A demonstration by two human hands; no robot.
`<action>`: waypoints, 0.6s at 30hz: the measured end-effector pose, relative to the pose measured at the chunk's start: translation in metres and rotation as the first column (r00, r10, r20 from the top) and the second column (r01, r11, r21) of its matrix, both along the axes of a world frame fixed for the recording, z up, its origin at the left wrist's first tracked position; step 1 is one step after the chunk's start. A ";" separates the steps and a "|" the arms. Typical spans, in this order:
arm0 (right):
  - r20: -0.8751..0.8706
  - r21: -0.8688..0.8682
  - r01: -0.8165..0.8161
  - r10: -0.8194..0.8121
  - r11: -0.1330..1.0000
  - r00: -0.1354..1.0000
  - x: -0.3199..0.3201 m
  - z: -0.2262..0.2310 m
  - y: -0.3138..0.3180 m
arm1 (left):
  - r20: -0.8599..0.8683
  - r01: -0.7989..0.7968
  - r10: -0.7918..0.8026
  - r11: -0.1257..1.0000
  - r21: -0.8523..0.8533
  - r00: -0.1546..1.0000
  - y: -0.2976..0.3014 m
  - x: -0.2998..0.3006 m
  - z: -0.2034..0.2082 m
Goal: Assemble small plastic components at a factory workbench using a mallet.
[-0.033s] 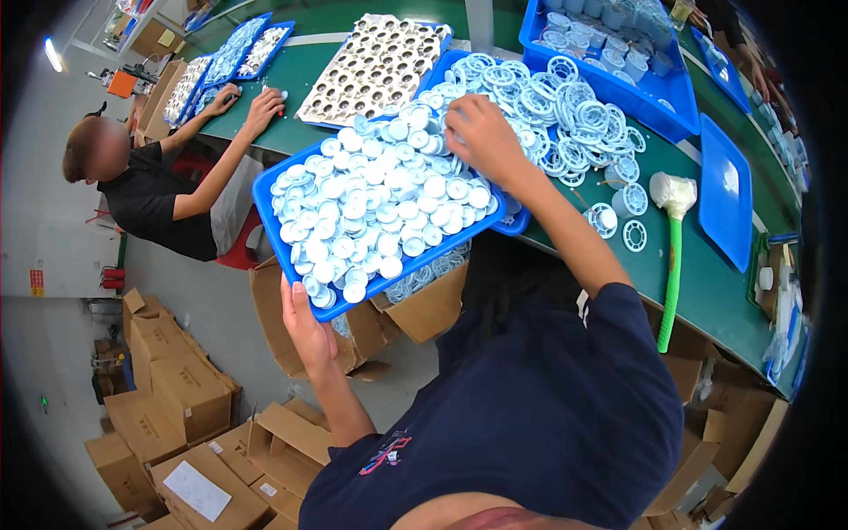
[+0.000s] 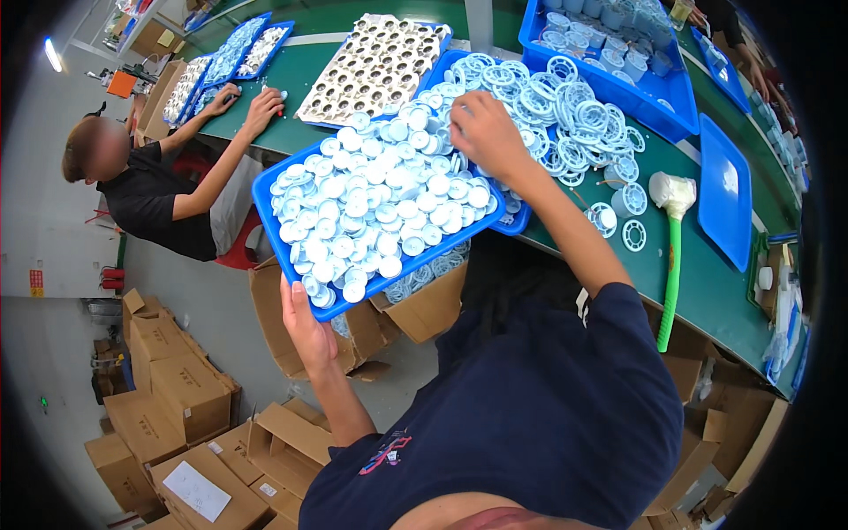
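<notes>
A blue tray (image 2: 408, 268) heaped with small pale round caps (image 2: 371, 212) is tilted at the near edge of the bench. My left hand (image 2: 311, 334) holds it at its near left corner, thumb up along the side and the other fingers mostly hidden. At the tray's far right end, my right hand (image 2: 490, 134) reaches over the caps with curled fingers. Its fingertips are partly hidden, so what they grip cannot be made out. Beyond that hand, pale blue plastic rings (image 2: 587, 115) lie piled on and beside another blue tray.
A green-handled mallet (image 2: 673, 221) lies on the green bench (image 2: 649, 265), near a flat blue tray (image 2: 724, 190). A blue bin (image 2: 609, 93) of cups stands behind. An egg-carton-like tray (image 2: 371, 66) sits far left. A co-worker (image 2: 177, 190) sits left; cardboard boxes (image 2: 181, 389) fill the floor.
My right hand has shifted very slightly to the right at the edge of the pile. The tray and my left hand look the same.
</notes>
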State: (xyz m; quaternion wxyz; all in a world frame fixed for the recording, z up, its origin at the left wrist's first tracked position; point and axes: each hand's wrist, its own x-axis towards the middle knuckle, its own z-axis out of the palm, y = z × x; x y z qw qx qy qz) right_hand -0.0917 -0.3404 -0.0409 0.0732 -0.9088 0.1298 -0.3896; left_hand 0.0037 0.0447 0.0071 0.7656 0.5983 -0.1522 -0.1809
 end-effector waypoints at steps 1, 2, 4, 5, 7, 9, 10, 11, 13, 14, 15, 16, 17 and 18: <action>0.010 0.002 0.031 -0.031 1.000 0.999 -0.001 0.000 -0.006 | -0.010 -0.004 0.004 1.000 -0.005 1.000 0.001 -0.001 0.000; 0.030 -0.036 0.090 -0.089 0.995 0.996 0.002 -0.001 -0.012 | -0.009 -0.007 0.007 1.000 -0.006 1.000 0.002 -0.001 0.000; 0.124 -0.040 -0.015 0.020 0.999 0.992 0.017 0.021 -0.003 | -0.005 0.015 -0.015 1.000 0.006 1.000 0.005 0.003 -0.001; 0.068 -0.013 -0.130 0.131 0.991 0.989 0.029 0.031 0.004 | 0.001 0.013 -0.013 1.000 0.003 1.000 0.005 0.004 0.000; -0.012 -0.035 -0.265 0.265 0.964 0.964 0.057 0.027 0.018 | -0.003 0.049 -0.049 0.999 0.020 0.999 0.006 0.005 0.000; -0.136 -0.029 -0.284 0.278 0.958 0.951 0.062 0.019 0.020 | 0.000 0.040 -0.040 0.999 0.011 0.999 0.006 0.005 -0.003; -0.224 -0.014 -0.260 0.250 0.966 0.942 0.061 0.011 0.016 | -0.016 0.043 -0.043 0.999 -0.010 0.999 0.006 0.004 -0.004; -0.310 -0.002 -0.232 0.220 0.973 0.925 0.057 0.005 0.011 | -0.033 0.046 -0.047 0.998 -0.030 0.998 0.007 0.004 -0.004; -0.261 -0.054 -0.227 0.206 0.972 0.943 0.044 0.007 0.002 | -0.027 0.042 -0.043 0.999 -0.025 0.999 0.008 0.004 -0.002; -0.241 -0.084 -0.226 0.200 0.971 0.950 0.040 0.006 -0.004 | -0.022 0.047 -0.047 0.999 -0.017 0.999 0.008 0.004 -0.001; -0.205 -0.114 -0.210 0.184 0.971 0.961 0.041 0.004 -0.011 | -0.021 0.049 -0.050 0.999 -0.017 0.999 0.008 0.005 0.000; -0.187 -0.118 -0.186 0.162 0.975 0.969 0.038 0.001 -0.016 | -0.020 0.059 -0.060 0.998 -0.015 0.998 0.008 0.006 0.001; -0.169 -0.122 -0.161 0.140 0.979 0.976 0.036 -0.002 -0.021 | -0.018 0.070 -0.070 0.997 -0.012 0.997 0.009 0.006 0.003; -0.153 -0.120 -0.158 0.139 0.980 0.978 0.032 0.002 -0.022 | -0.020 0.069 -0.069 0.998 -0.010 0.997 0.012 0.005 0.003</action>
